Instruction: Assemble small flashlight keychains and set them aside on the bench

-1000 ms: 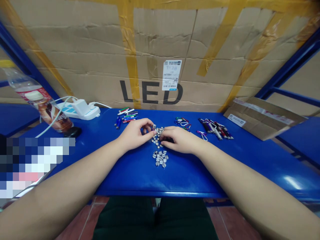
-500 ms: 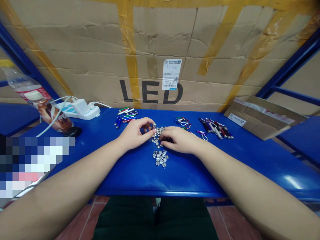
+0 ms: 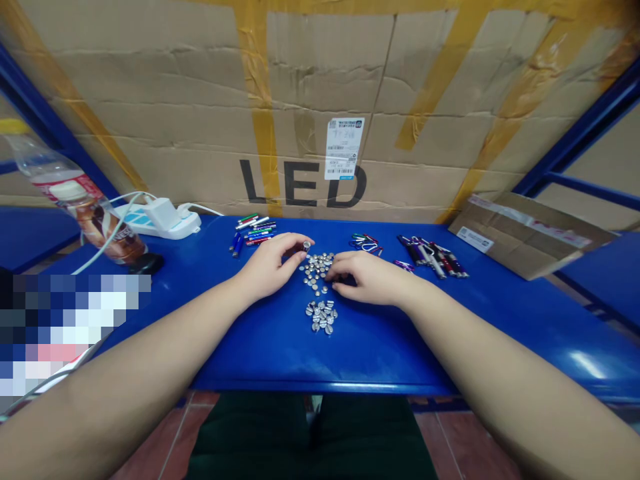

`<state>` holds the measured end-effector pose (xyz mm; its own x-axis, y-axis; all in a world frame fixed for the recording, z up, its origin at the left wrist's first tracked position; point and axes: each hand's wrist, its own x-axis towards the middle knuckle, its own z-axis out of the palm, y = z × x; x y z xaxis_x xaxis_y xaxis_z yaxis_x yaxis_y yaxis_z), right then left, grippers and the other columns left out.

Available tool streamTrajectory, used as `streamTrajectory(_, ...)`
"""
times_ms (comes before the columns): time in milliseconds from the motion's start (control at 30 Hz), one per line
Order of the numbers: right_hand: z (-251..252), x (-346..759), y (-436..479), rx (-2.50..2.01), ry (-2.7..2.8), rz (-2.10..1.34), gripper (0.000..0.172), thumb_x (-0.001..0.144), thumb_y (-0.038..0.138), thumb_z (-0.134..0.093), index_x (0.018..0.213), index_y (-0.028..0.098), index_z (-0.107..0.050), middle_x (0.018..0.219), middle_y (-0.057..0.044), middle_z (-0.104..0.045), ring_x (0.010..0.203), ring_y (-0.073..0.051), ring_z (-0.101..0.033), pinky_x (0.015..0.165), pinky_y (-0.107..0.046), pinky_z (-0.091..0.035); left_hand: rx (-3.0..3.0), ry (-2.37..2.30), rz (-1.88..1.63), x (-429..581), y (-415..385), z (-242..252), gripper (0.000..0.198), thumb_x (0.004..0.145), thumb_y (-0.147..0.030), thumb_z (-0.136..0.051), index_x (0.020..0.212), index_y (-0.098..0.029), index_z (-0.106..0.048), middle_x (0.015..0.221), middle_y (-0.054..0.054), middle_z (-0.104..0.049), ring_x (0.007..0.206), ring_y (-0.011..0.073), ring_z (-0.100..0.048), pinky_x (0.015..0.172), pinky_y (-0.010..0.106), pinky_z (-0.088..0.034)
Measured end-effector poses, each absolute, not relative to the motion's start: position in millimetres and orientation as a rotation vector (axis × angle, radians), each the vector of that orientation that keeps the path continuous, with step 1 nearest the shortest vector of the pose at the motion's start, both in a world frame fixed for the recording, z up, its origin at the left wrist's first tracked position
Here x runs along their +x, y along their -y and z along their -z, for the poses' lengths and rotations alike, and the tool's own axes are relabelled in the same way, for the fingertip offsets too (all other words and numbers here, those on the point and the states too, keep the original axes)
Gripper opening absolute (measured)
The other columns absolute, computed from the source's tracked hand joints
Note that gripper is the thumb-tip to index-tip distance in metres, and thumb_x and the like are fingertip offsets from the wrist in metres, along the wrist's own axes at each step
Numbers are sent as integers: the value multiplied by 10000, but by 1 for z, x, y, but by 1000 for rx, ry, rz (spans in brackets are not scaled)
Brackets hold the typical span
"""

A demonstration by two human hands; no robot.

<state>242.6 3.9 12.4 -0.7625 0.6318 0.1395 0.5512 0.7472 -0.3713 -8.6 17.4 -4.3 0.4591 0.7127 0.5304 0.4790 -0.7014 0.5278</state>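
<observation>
Left hand (image 3: 273,267) has lifted clear of the far pile (image 3: 315,268) on the desk (image 3: 280,347), one silver piece (image 3: 306,245) pinched thumb-to-forefinger. Right hand (image 3: 373,280) curled on that pile; grip unclear. Near pile (image 3: 321,317) unchanged.

The left forearm (image 3: 150,360) in the lower left of the frame and the right forearm (image 3: 490,360) in the lower right are bare along all that shows of them. The left hand (image 3: 270,270) and right hand (image 3: 373,280), near the middle, are bare too. At the bottom centre, dark greenish-black cloth (image 3: 250,440) covers the lap, split by a darker line down its middle.
</observation>
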Motion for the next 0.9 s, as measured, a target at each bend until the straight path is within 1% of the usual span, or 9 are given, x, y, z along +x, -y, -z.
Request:
streamTrajectory(100, -13, 246, -4, -935, 2703, -483, 224, 875, 106, -667, 1058, 172, -777, 1076, -88, -726, 988, -223, -688, 928, -360, -543, 2436, -1007, -1080, -9, -17, 4, 225, 979, -213, -564, 1159, -174, -693, 1146, 88, -734, 1019, 213, -707, 921, 395, -600)
streamTrajectory(267, -12, 249, -5, -1035, 2686, -515, 189, 863, 85, -682, 1003, 164, -780, 1000, -69, -694, 802, -171, -661, 768, -310, -545, 2464, -979, -1102, -11, -19, 3, 181, 964, -225, -588, 1095, -178, -705, 1086, 84, -712, 1015, 209, -683, 876, 370, -610)
streamTrajectory(333, -12, 250, -6, -1061, 2674, -510, 185, 852, 64, -683, 975, 162, -781, 977, -62, -690, 765, -157, -650, 738, -296, -535, 2447, -1008, -1158, -13, -20, 3, 184, 959, -238, -593, 1087, -171, -706, 1074, 88, -700, 1018, 210, -674, 870, 365, -611)
streamTrajectory(567, -12, 254, -11, -1060, 2648, -378, 151, 856, 52, -679, 907, 169, -759, 953, -72, -737, 861, -197, -685, 793, -320, -531, 2184, -1287, -1323, -27, -28, -1, 287, 963, -293, -569, 1187, -153, -683, 1104, 107, -711, 993, 240, -701, 824, 392, -617)
streamTrajectory(767, -21, 262, -10, -1258, 2490, -301, 103, 905, 121, -674, 934, 184, -750, 873, -52, -769, 780, -190, -699, 757, -324, -521, 1919, -1421, -1479, -37, -37, -4, 298, 956, -256, -554, 1212, -153, -666, 1100, 96, -723, 906, 207, -718, 838, 393, -619)
streamTrajectory(900, -27, 268, -9, -1416, 2337, -323, 71, 941, 204, -669, 946, 185, -737, 845, -48, -772, 751, -189, -702, 724, -314, -516, 1905, -1464, -1489, -39, -39, -2, 301, 926, -290, -602, 1184, -152, -676, 1055, 89, -721, 905, 214, -696, 828, 388, -603)
